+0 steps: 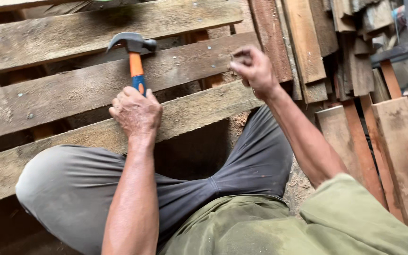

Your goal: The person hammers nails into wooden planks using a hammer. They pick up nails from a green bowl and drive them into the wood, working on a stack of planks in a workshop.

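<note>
Nearest the camera: green shirt (260,226) across the bottom right, grey trousers (72,184) over a bent knee at bottom left, the trouser cloth running up toward the centre right. Both bare forearms reach away from the body.

Left hand (136,112), centre left: fingers wrapped tight round the handle of a hammer (135,56), back of the hand toward the camera. The handle shows blue just above the fist, then orange, then a dark steel head with the claw curving to the left. The hammer stands nearly upright, its head in front of the middle board of the pallet (62,89). The fist sits at the upper edge of the nearest board; cannot tell whether it touches the wood.

Right hand (253,68), further off and to the right: fingers curled in with the tips drawn together against the right end of the middle board. Whether something small is pinched there cannot be told.

The pallet fills the left and centre: weathered grey boards running left to right, slanting upward to the right, with dark gaps between and nail heads showing.

Far right: a stack of planks (308,42), reddish and brown, leaning on end, and more boards (402,146) nearer at the right edge. Sawdust lies on the ground by the right thigh.
</note>
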